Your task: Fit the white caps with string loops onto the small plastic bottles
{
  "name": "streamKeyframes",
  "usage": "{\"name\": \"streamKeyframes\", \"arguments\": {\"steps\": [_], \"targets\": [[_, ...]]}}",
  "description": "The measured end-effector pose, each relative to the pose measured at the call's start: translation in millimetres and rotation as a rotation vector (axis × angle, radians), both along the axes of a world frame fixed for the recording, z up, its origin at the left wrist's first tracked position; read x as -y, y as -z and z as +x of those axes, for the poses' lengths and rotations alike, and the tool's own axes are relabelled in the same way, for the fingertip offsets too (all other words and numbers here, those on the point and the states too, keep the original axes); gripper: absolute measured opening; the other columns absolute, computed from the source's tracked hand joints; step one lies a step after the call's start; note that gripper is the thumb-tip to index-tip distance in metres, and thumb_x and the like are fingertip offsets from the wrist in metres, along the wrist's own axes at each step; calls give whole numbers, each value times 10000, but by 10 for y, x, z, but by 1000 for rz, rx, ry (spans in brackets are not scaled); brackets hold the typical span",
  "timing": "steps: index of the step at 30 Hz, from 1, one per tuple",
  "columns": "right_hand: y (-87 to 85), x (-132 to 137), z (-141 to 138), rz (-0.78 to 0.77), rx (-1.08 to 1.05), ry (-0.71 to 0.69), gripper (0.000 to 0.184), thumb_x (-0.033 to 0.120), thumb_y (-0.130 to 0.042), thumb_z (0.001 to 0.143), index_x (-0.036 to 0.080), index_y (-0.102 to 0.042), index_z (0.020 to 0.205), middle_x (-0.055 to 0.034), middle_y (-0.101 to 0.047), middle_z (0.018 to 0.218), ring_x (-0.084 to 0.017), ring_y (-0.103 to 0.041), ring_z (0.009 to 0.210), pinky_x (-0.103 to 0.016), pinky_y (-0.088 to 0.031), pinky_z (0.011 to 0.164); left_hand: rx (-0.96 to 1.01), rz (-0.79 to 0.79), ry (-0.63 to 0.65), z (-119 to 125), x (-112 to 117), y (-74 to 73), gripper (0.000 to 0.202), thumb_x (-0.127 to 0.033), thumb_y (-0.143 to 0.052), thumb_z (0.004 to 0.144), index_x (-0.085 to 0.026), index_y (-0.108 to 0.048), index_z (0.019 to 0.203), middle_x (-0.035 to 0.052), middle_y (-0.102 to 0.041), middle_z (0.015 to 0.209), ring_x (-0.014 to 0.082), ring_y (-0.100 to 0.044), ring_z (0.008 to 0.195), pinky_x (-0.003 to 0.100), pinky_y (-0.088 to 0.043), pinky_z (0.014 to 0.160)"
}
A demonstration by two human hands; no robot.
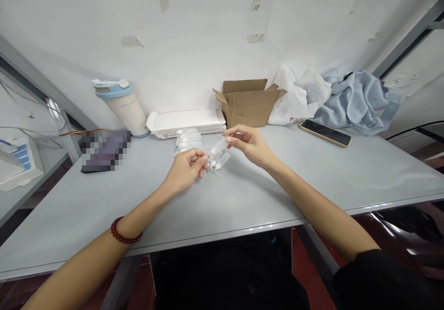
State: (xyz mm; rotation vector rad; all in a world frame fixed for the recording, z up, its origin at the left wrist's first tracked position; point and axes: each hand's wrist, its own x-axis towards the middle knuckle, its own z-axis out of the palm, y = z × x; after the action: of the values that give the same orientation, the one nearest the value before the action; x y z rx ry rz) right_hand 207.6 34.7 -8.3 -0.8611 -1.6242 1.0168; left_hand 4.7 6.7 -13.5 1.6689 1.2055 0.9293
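Note:
A small, flat, whitish translucent piece with a thin pale cord (pixel 218 147) is stretched between my two hands above the table. My right hand (pixel 251 146) pinches its far end between thumb and fingertips. At its near end, my left hand (pixel 187 169) has thumb and forefinger closed on the thin cord; the exact grip is too small to make out. Just below, a similar white piece (pixel 222 161) with a looped cord lies on the grey table (pixel 222 203). Behind my left hand sits a stacked row of several such white pieces (pixel 189 136), partly hidden by the hand.
Along the wall stand a blue-lidded tumbler (pixel 125 109), a stack of flat white boxes (pixel 187 121), an open cardboard box (pixel 248 106), a white plastic bag (pixel 294 95) and blue cloth (pixel 360 100). A phone (pixel 325 132) lies right; a dark blurred-out item (pixel 104 150) lies left.

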Motion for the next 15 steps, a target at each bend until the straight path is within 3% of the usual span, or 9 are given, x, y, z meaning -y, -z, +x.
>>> {"name": "streamKeyframes", "arguments": {"steps": [9, 15], "targets": [[-21, 17, -12, -42, -38, -39, 273, 413, -688, 762, 161, -633, 852, -3, -603, 736, -126, -594, 688, -310, -481, 704, 29, -12, -9, 5, -2, 5, 207, -352, -587, 798, -153, -570, 742, -14, -584, 597, 85, -489, 441, 236, -421, 491], [-22, -25, 36, -35, -56, 9, 272, 400, -690, 764, 152, -645, 867, -7, -618, 712, -129, -606, 679, -315, -488, 718, 112, -27, -1, -11, -26, 11, 262, -403, -558, 834, -145, -592, 805, -6, -590, 635, 94, -514, 469, 234, -416, 487]]}}
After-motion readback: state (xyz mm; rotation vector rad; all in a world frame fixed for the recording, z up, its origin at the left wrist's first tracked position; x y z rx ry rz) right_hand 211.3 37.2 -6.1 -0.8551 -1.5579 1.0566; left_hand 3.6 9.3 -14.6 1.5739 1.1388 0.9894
